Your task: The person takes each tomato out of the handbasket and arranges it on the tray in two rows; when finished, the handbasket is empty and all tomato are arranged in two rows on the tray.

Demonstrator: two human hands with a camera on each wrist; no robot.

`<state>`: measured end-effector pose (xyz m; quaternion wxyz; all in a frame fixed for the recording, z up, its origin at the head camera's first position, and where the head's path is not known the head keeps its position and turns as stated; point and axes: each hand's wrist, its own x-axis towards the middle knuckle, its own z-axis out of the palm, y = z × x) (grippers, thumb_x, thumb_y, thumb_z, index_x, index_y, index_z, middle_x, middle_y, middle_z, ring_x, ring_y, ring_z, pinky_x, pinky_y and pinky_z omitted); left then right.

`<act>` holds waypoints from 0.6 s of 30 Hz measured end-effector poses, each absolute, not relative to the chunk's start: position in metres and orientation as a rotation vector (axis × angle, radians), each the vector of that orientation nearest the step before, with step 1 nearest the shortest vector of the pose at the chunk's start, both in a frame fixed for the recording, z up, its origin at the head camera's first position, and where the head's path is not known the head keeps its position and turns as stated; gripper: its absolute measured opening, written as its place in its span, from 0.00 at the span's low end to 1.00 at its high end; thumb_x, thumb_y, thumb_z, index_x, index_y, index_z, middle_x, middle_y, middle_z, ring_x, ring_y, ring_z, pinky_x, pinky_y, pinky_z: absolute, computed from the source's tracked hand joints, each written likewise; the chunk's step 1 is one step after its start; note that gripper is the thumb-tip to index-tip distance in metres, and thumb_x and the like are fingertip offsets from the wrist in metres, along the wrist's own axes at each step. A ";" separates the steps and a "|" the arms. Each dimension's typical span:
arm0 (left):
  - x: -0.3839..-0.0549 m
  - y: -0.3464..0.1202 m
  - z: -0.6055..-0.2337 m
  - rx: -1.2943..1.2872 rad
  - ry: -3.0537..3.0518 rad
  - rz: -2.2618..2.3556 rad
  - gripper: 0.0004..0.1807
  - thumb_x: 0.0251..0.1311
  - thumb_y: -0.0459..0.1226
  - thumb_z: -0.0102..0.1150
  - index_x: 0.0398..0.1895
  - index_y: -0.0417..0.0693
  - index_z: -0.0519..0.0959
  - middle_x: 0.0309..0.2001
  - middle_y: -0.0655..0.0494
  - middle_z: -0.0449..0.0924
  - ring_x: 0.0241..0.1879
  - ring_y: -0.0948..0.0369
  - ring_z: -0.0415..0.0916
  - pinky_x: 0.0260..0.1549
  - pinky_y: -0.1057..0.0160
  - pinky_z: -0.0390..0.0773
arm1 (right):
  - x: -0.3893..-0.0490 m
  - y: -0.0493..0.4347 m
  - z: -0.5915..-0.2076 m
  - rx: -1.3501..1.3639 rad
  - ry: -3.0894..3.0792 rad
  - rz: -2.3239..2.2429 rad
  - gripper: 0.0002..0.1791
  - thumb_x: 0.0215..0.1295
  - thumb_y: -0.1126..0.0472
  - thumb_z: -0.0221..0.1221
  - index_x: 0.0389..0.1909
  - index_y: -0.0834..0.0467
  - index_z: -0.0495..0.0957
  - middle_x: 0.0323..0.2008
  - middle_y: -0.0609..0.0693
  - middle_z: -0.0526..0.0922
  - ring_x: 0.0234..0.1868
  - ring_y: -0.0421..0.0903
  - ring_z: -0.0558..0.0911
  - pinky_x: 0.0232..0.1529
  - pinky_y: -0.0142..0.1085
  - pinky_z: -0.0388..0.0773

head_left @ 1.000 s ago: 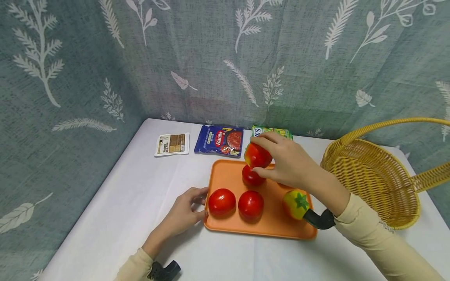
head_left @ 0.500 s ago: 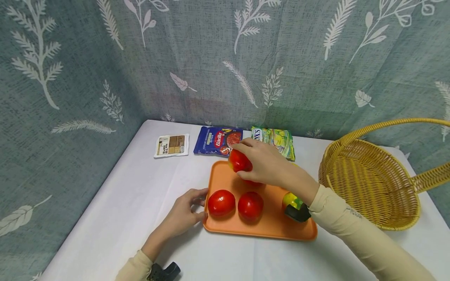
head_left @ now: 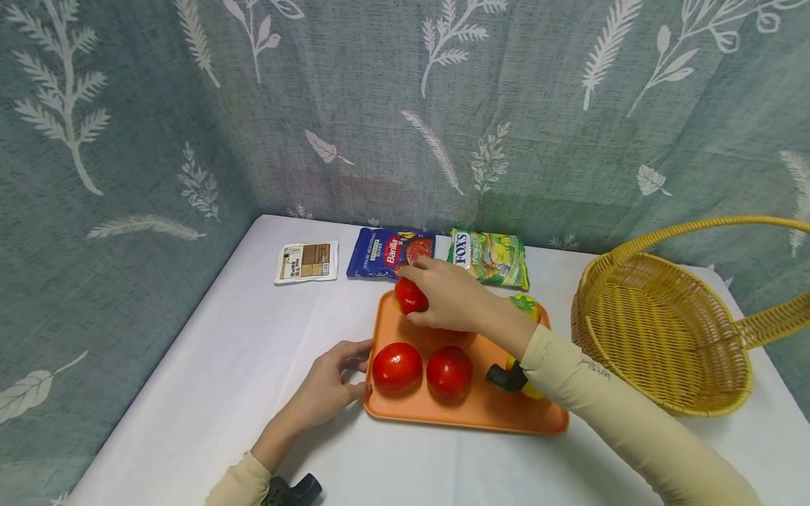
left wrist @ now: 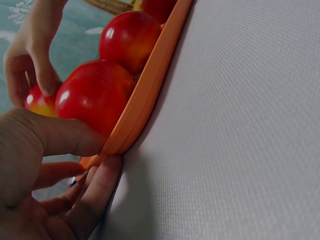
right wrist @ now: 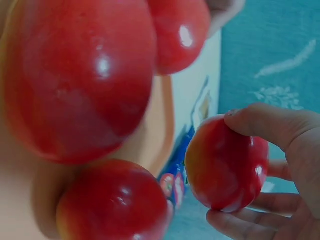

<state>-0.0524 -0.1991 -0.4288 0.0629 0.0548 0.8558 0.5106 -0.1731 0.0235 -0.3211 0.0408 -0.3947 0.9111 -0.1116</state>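
In the head view my right hand (head_left: 452, 299) grips a red tomato with a yellowish side (head_left: 411, 295) over the back left corner of the orange tray (head_left: 468, 416). Thumb and fingertips wrap its sides in the right wrist view, where the tomato (right wrist: 227, 165) shows whole. My left hand (head_left: 335, 383) pinches the tray's left rim, thumb above and fingers below, as the left wrist view shows. Two red tomatoes, a left one (head_left: 396, 366) and a middle one (head_left: 450, 372), lie along the tray's front. Another is mostly hidden under my right hand.
A yellow tomato with a green calyx (head_left: 526, 306) sits at the tray's back right; another is mostly behind the right sleeve. Behind the tray lie a blue Barilla pouch (head_left: 389, 253), a green FOX'S bag (head_left: 490, 258) and a small packet (head_left: 306, 262). A wicker basket (head_left: 652, 337) stands right.
My right hand has carried its tomato leftward and down to the tray's back left corner, uncovering the green bag. The left hand stays at the tray rim.
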 end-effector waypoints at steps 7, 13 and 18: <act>-0.052 -0.199 -0.429 0.168 2.572 1.557 0.36 0.47 0.23 0.70 0.65 0.40 0.75 0.55 0.50 0.78 0.46 0.60 0.79 0.57 0.48 0.73 | -0.179 0.012 -0.332 -1.164 2.714 -0.325 0.37 0.57 0.50 0.71 0.66 0.58 0.73 0.65 0.59 0.73 0.63 0.58 0.75 0.54 0.50 0.77; -0.053 -0.201 -0.430 0.185 2.572 1.570 0.37 0.46 0.23 0.69 0.65 0.39 0.74 0.57 0.49 0.78 0.46 0.59 0.79 0.57 0.48 0.73 | -0.183 0.007 -0.341 -1.134 2.709 -0.282 0.36 0.56 0.49 0.71 0.65 0.57 0.74 0.63 0.58 0.75 0.58 0.55 0.79 0.53 0.47 0.78; -0.052 -0.202 -0.431 0.195 2.559 1.571 0.37 0.46 0.23 0.69 0.65 0.39 0.74 0.57 0.49 0.78 0.46 0.59 0.79 0.56 0.50 0.74 | -0.185 0.002 -0.349 -1.156 2.681 -0.273 0.36 0.55 0.49 0.72 0.64 0.58 0.75 0.60 0.56 0.78 0.56 0.53 0.79 0.54 0.46 0.77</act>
